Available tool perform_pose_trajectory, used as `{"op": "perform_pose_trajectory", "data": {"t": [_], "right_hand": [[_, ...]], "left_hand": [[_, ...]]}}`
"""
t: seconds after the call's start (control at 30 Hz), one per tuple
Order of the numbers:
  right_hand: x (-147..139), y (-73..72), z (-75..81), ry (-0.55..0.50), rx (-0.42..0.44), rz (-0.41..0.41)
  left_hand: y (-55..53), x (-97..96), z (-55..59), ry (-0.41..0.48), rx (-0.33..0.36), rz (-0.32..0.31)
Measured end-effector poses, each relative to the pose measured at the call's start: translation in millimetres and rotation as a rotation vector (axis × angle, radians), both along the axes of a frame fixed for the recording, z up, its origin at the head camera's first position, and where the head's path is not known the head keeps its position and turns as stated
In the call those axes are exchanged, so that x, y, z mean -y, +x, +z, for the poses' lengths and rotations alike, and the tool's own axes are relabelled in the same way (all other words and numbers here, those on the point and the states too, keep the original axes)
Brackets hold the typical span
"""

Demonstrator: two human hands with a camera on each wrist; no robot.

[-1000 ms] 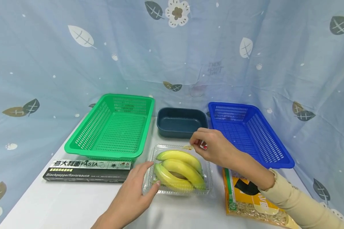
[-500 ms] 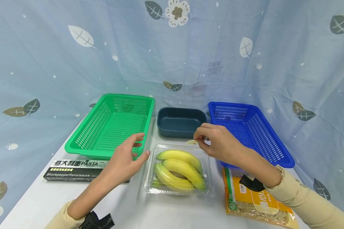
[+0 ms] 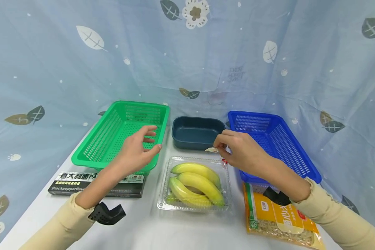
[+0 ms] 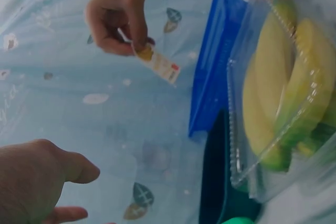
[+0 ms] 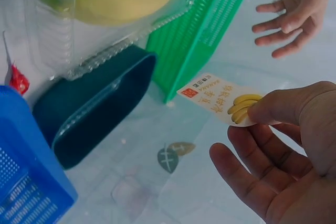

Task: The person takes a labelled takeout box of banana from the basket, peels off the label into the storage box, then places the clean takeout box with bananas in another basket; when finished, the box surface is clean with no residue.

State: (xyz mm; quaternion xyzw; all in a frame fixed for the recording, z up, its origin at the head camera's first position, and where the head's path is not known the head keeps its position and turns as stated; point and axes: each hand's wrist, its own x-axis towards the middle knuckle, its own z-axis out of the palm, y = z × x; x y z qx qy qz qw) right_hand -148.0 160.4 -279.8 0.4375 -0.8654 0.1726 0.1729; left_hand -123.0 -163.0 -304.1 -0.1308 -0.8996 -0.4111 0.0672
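Observation:
My right hand (image 3: 237, 149) pinches a small printed label (image 5: 220, 98) between thumb and index finger. Pictured on it are yellow bananas, with orange writing and a red square at one end. The label is held in the air near the front of the dark teal tub (image 3: 198, 146). Over the right side of the green basket (image 3: 76, 160) my left hand (image 3: 135, 149) hovers with nothing in it, its fingers apart and slightly bent. Between and below the hands lies a closed clear plastic box (image 3: 161, 205) with several bananas (image 3: 200, 185) inside.
A blue basket (image 3: 303, 163) stands at the right, partly behind my right forearm. An orange food packet (image 3: 284, 222) lies in front of it. My left forearm crosses a black pasta box (image 3: 128, 190). A small red item (image 3: 224, 161) lies by the clear box.
My left hand has left the clear box's left edge, rising and moving back over the green basket. My right hand has lifted the label off the box's far edge and away.

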Motion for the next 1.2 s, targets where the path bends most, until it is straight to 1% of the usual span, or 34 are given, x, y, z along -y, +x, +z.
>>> {"op": "perform_pose_trajectory", "data": {"t": [0.13,0.27,0.43,0.63,0.73,0.83,0.9,1.03,1.13,1.2], "right_hand": [[-1,-2.4,4.6,0.010,0.005,-0.027],[-5,-7.1,7.6,0.015,-0.008,-0.047],[-6,-18.5,9.6,0.021,-0.013,-0.057],[-5,-34.5,11.6,0.040,-0.009,-0.083],[-5,-42.5,10.5,0.044,0.000,-0.087],[-4,-49.9,7.9,0.027,0.020,-0.078],[-3,-54.8,5.3,0.011,0.050,-0.079],[-4,-63.7,1.0,0.002,0.116,-0.106],[-3,-71.6,0.4,0.021,0.144,-0.129],[-2,-77.3,1.6,0.029,0.150,-0.142]], "left_hand": [[-7.0,6.2,4.6,-0.008,-0.005,0.019],[-17.7,5.5,3.6,-0.037,0.019,0.019],[-34.8,-4.4,2.1,-0.064,0.055,0.006],[-58.1,-13.6,3.4,-0.090,0.045,-0.019],[-67.9,-16.0,2.6,-0.094,0.051,-0.026],[-75.2,-18.4,-0.1,-0.084,0.070,-0.030],[-78.9,-20.9,-2.8,-0.076,0.088,-0.033],[-88.3,-28.4,-9.1,-0.074,0.127,-0.044],[-97.9,-35.6,-12.0,-0.100,0.128,-0.044],[-104.3,-40.7,-13.2,-0.124,0.115,-0.040]]}}
